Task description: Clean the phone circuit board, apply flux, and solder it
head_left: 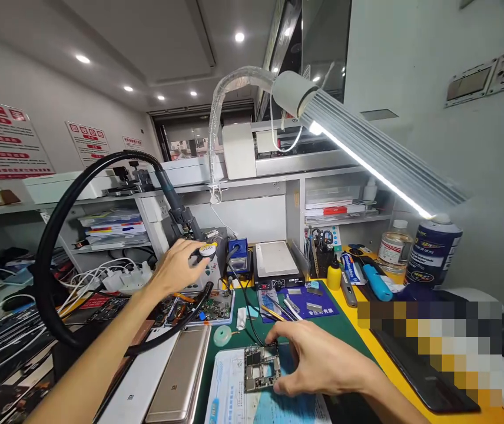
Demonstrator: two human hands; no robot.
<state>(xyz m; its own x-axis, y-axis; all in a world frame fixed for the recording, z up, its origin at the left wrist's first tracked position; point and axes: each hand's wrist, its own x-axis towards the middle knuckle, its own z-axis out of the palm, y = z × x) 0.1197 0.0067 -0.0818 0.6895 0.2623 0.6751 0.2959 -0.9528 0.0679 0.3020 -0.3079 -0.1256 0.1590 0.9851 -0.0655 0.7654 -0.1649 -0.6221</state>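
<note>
My left hand [181, 262] reaches forward over the left of the bench, its fingers closed around a small round jar [208, 250] with a whitish face and a yellow edge. The underside of that jar is hidden by the fingers. At the front, my right hand [322, 362] pinches a small phone circuit board [252, 377] between thumb and fingers, at its right side and upper corner. Beneath the board lies a blue-and-white printed pad [225, 388]. A pale green round disc [222, 335] rests on the green mat, left of the board.
A lit lamp [380, 153] hangs over the right side. A black hose [49, 247] arcs across the left. Phones [175, 377], a tray of boards [221, 306], a hot plate [277, 259], a yellow bottle [334, 274] and a spray can [433, 253] surround the mat.
</note>
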